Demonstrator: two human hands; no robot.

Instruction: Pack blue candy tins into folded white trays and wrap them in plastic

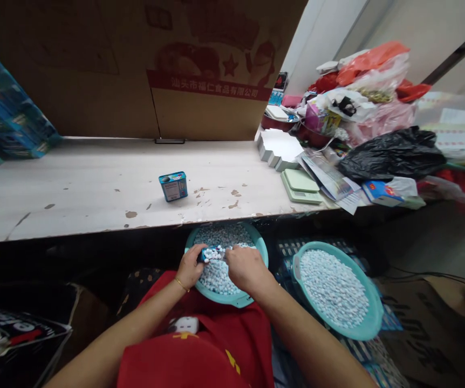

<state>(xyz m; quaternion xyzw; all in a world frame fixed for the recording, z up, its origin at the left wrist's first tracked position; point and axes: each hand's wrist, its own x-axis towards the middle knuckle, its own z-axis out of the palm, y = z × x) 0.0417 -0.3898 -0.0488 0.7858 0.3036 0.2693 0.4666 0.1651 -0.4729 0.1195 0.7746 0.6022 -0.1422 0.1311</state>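
Observation:
My left hand [191, 265] grips a small blue tin [203, 255], tilted over a turquoise basin [261, 253]. White mint-like candies [213, 254] fill the tin's open top. Close beside it, my right hand [245, 267] is closed, its fingers almost touching the tin; what it grips is mostly hidden behind the fingers. More white and pale-blue candies [220, 277] lie in the basin under both hands. On the table edge above stands a closed blue tin [173, 186], upright and apart from the hands.
A second turquoise basin [374, 310] of candies sits at the right. On the white table [95, 188] are a pale green scale [302, 186], stacked white cards [279, 146], a black plastic bag [394, 153] and stacked blue packs [9, 108]. A large cardboard box [208, 116] stands behind.

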